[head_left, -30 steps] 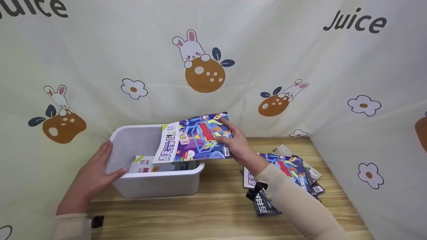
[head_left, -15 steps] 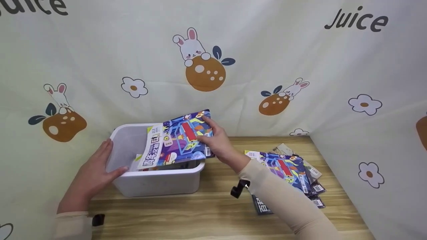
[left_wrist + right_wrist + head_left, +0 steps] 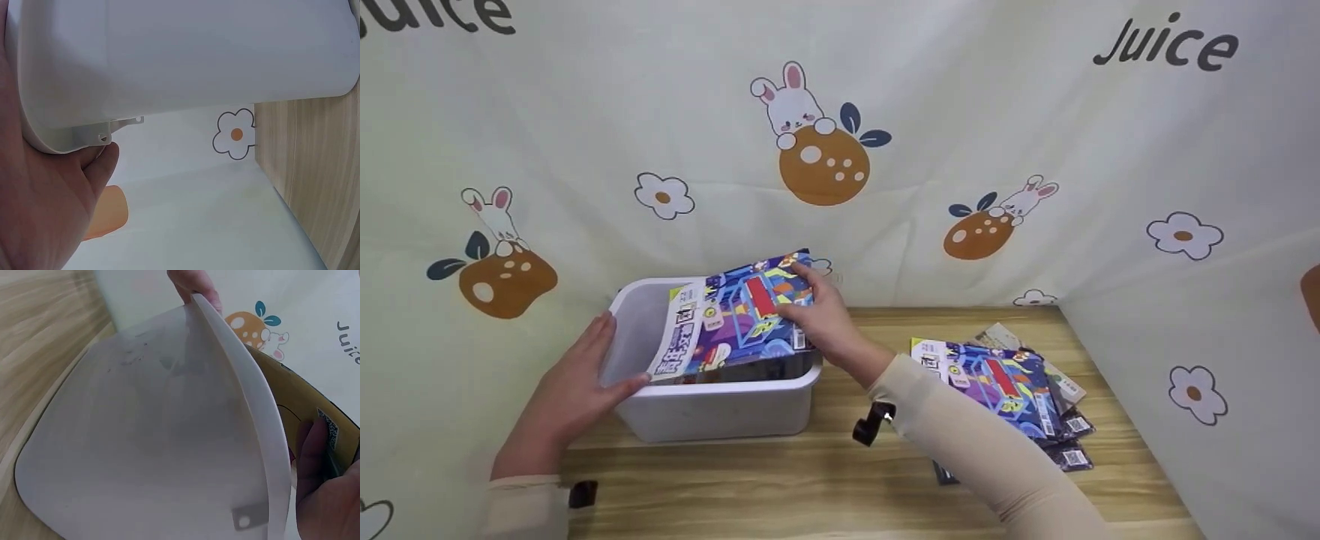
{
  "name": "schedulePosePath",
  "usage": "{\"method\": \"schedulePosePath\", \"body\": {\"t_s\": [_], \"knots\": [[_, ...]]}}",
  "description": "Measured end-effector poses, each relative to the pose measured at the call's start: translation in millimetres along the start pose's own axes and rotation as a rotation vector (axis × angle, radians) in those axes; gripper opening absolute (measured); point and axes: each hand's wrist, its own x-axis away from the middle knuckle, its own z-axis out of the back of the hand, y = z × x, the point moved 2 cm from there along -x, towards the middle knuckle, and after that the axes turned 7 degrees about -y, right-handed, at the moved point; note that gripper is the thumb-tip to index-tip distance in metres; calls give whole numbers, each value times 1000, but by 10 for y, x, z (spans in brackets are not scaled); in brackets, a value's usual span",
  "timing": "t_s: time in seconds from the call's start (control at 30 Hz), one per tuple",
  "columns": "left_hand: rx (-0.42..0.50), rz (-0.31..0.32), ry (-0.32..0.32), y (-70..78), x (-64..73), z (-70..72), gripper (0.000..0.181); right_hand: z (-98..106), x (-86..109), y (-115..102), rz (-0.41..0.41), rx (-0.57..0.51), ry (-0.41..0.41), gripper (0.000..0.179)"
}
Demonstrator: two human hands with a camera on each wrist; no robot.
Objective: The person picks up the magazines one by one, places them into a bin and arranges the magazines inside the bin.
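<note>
A colourful purple-and-blue magazine (image 3: 750, 311) slants over the opening of a white plastic bin (image 3: 720, 414). My right hand (image 3: 829, 319) pinches its right end, thumb on the cover and fingers beneath. Seen from below in the right wrist view, the magazine's tan back (image 3: 298, 391) carries a printed code, with my right fingers curled against it. At the bin's left end, my left hand (image 3: 566, 386) grips the rim, the thumb lying by the front corner. The left wrist view has the left hand (image 3: 48, 197) curled at the rim. Most of the bin's inside is covered by the magazine.
On the wooden table (image 3: 840, 487), right of the bin, lies an untidy pile of magazines (image 3: 997, 382), its top one bearing the same cover. A curtain (image 3: 922, 97) printed with rabbits, oranges and flowers hangs behind and at both sides.
My right hand has carried the magazine leftward, farther over the bin, covering the printed item seen inside earlier. The pile on the right is less hidden by the arm. My left hand keeps its place.
</note>
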Motion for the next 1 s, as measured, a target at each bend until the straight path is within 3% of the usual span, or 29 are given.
{"method": "schedulePosePath", "body": {"t_s": [0.47, 0.73, 0.9, 1.0], "knots": [[9, 0, 2, -18, 13, -5, 124, -205, -27, 39, -63, -22, 9, 82], [13, -3, 12, -11, 7, -20, 123, -255, -10, 10, -37, 5, -3, 77], [12, -1, 15, -13, -3, -29, 123, -213, 39, -53, -19, 76, 21, 65], [12, 1, 17, -21, 6, -24, 122, -178, 54, -79, -25, 52, 57, 50]]}}
